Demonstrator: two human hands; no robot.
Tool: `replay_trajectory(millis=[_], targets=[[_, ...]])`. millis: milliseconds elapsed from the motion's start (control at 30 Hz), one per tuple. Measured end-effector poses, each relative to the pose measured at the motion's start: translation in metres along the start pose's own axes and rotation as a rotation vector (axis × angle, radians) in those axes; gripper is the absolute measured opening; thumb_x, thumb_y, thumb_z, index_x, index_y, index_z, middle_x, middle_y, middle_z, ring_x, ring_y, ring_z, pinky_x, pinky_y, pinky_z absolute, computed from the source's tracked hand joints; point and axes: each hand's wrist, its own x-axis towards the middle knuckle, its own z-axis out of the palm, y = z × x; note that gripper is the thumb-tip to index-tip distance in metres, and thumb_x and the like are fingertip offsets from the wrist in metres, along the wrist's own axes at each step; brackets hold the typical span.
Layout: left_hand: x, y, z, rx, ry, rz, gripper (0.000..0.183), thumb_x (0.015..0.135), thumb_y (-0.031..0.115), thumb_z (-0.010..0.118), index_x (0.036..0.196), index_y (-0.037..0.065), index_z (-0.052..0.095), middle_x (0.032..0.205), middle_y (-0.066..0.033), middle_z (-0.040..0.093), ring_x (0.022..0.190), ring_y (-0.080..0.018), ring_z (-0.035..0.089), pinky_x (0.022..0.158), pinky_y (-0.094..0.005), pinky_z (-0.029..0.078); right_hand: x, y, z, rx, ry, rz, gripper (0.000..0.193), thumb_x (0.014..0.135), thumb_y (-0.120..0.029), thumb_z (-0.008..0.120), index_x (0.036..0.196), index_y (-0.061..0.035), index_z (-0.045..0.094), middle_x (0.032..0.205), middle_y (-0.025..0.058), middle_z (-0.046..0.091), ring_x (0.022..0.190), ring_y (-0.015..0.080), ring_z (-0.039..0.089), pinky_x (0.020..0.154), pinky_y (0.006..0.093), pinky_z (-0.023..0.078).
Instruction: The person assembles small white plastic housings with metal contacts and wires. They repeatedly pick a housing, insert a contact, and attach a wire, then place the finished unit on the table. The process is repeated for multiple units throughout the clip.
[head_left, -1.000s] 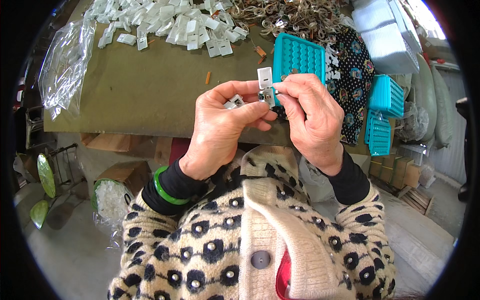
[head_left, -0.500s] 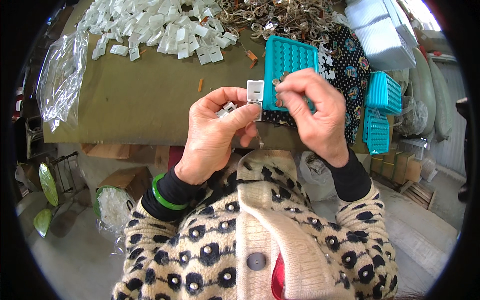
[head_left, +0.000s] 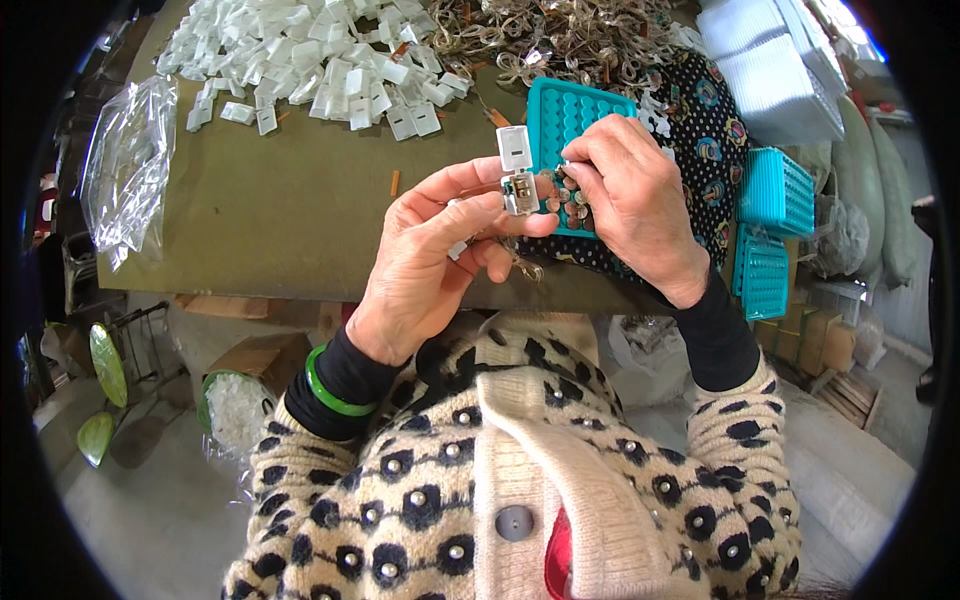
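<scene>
My left hand [head_left: 425, 245] is closed around a small white battery case [head_left: 520, 193], its lid raised on the far side and metal contacts showing inside. Another white piece [head_left: 457, 249] sits among its fingers, and thin wire [head_left: 527, 268] hangs below them. My right hand [head_left: 640, 205] is over the near part of a teal tray [head_left: 537, 110] with round hollows. Thumb and forefinger are pinched on a small piece, apparently a button cell, mostly hidden by the fingertips. Several round button cells [head_left: 575, 212] lie loose in the tray beside those fingers.
White cases [head_left: 300, 60] are heaped at the far left, with tangled wire strings [head_left: 560, 35] beside them. A clear plastic bag [head_left: 125, 170] lies at the left edge. Dark patterned cloth [head_left: 712, 150] lies under the tray; stacked teal trays [head_left: 775, 190] stand at right.
My left hand has turned the battery case so its inside shows, and the thumb has come off its front. My right hand has shifted slightly, uncovering more button cells.
</scene>
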Motion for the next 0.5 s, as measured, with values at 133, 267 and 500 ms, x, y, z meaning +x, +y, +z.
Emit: replay_trajectory(millis=[133, 267, 500], targets=[[0.002, 0.0, -0.003, -0.015, -0.003, -0.001, 0.035, 0.096, 0.01, 0.059, 0.13, 0.002, 0.056, 0.117, -0.0176, 0.067, 0.098, -0.0213, 0.071, 0.053, -0.02, 0.048, 0.0, -0.02, -0.006, 0.292, 0.133, 0.127, 0.014, 0.081, 0.005, 0.067, 0.094, 0.0001, 0.062, 0.085, 0.0103, 0.06, 0.075, 0.0263, 0.062, 0.064, 0.034, 0.052], [0.003, -0.005, -0.006, -0.042, -0.028, 0.031, 0.036, 0.095, 0.01, 0.062, 0.129, 0.001, 0.057, 0.112, -0.0154, 0.068, 0.097, -0.0217, 0.071, 0.053, -0.0203, 0.049, -0.001, -0.037, -0.001, 0.385, 0.218, 0.146, 0.017, 0.081, 0.007, 0.068, 0.096, 0.0001, 0.062, 0.088, 0.0112, 0.063, 0.075, 0.0261, 0.063, 0.064, 0.0331, 0.052], [0.001, -0.008, -0.012, -0.115, -0.024, 0.055, 0.029, 0.094, 0.008, 0.063, 0.122, 0.0, 0.06, 0.102, -0.0125, 0.07, 0.088, -0.0208, 0.072, 0.052, -0.0231, 0.052, 0.002, -0.049, 0.015, 0.279, 0.338, 0.058, 0.015, 0.084, 0.003, 0.07, 0.097, -0.0002, 0.064, 0.09, 0.0124, 0.064, 0.077, 0.024, 0.064, 0.067, 0.0311, 0.052]])
